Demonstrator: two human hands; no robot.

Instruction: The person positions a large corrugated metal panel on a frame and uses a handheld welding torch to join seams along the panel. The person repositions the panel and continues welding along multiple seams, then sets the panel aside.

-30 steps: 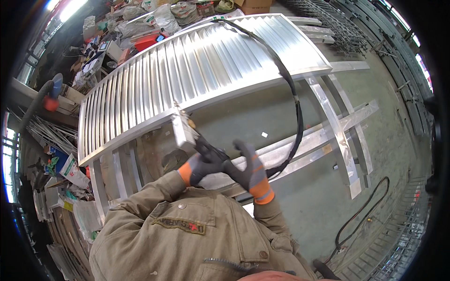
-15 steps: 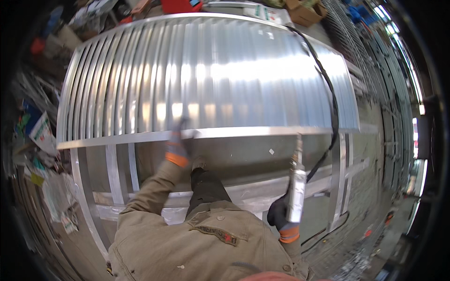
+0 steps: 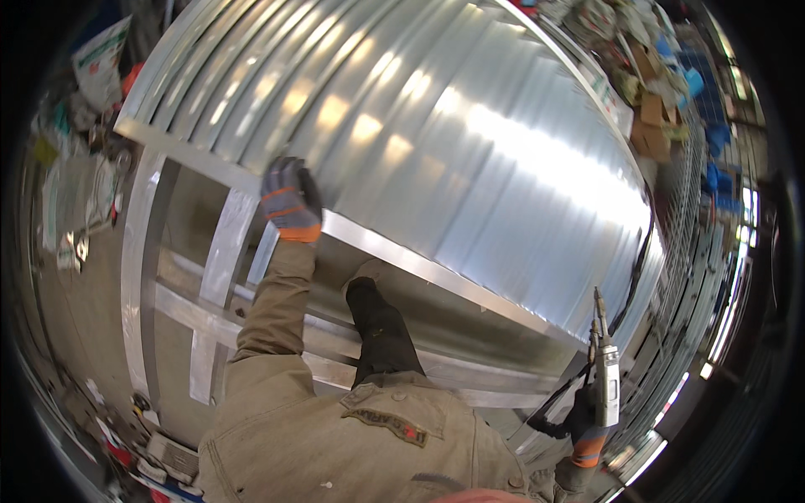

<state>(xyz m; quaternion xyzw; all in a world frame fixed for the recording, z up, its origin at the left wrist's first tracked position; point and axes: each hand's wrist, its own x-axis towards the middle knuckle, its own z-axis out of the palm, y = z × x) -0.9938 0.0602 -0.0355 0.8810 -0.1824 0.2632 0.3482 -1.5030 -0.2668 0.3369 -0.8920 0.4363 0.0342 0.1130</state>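
A large corrugated metal panel (image 3: 478, 193) with a flat silver rim lies in front of me on a metal frame. My left hand (image 3: 292, 197), in a grey and orange glove, bends its fingers over the near rim, left of the middle. At the lower right my right hand (image 3: 589, 419), gloved alike, grips a silver welding gun (image 3: 609, 386) with a slim pointed nozzle. The nozzle points away from me, near the panel's right corner; whether it touches cannot be told. A black cable (image 3: 625, 314) runs beside the gun and up along the panel's right side.
Under the panel, metal frame bars (image 3: 214, 293) stretch toward me. My leg (image 3: 377, 331) stands among them. Bags and clutter lie at the left, with a cardboard box (image 3: 654, 126) at the upper right. Long metal lengths (image 3: 700, 285) lie at the right.
My view has turned, so the panel now slants down to the right. My left hand has shifted left along the rim. The right hand has swung out rightward with the welding gun.
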